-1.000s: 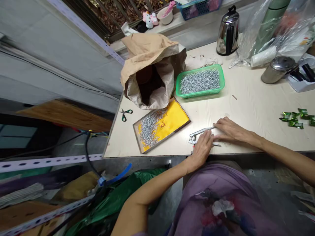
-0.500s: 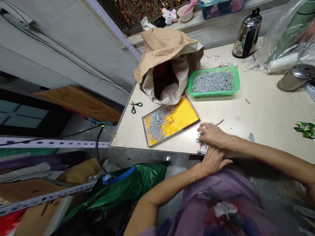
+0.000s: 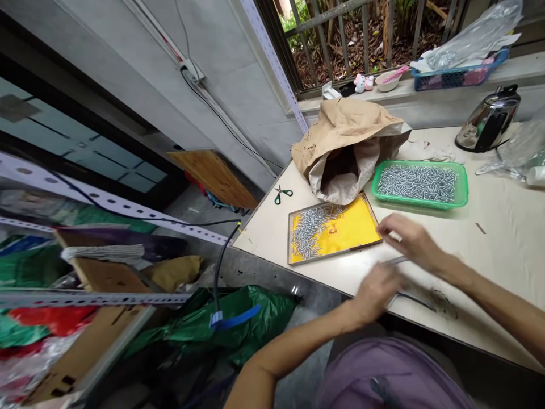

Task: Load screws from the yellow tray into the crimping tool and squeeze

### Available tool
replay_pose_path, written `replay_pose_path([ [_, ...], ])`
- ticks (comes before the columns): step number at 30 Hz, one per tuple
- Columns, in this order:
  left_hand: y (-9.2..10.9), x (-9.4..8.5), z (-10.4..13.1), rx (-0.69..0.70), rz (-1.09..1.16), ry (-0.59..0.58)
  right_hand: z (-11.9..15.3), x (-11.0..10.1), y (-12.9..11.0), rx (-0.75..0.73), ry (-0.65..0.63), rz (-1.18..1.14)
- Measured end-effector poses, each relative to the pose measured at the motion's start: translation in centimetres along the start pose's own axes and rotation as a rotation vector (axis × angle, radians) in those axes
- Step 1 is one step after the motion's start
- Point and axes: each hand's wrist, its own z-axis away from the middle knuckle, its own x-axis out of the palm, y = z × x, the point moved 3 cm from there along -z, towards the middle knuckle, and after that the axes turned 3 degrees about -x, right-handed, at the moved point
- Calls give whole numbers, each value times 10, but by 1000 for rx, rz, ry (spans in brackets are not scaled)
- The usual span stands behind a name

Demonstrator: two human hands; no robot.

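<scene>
My right hand is over the table by the near right corner of a shallow tray. Its thumb and fingers are bent together; what they hold, if anything, is too small to make out. Small silvery metal pins lie heaped on the tray's left side, over its yellow bottom. Lower, near the table's front edge, my left hand is curled and blurred by motion around something I cannot make out. A thin grey strip shows between my hands. Beside my left hand, a curved dark piece is smeared.
A green basket full of similar metal pins stands behind my right hand. An open brown paper sack leans over the tray's back edge. Green-handled scissors lie left; a steel kettle stands at the back right.
My hands, earlier together over a small metal device with a red part at the table edge, have moved apart. My right hand is now beside the tray. The camera view has turned left.
</scene>
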Motion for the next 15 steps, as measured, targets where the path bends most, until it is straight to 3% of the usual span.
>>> replay_pose_path([
  [3, -61, -45, -14, -300, -192, 129, -22, -52, 42, 162, 146, 173],
  [5, -99, -71, -23, -447, -303, 120, -32, -78, 66, 207, 185, 293],
  [7, -126, -85, -29, -511, -385, 52, -36, -94, 79, 216, 205, 385],
  [11, -148, -88, -30, -494, -477, -41, -25, -102, 70, 183, 235, 415],
  [15, -147, -90, -31, -460, -455, -71, 7, -80, 40, 150, 155, 337],
])
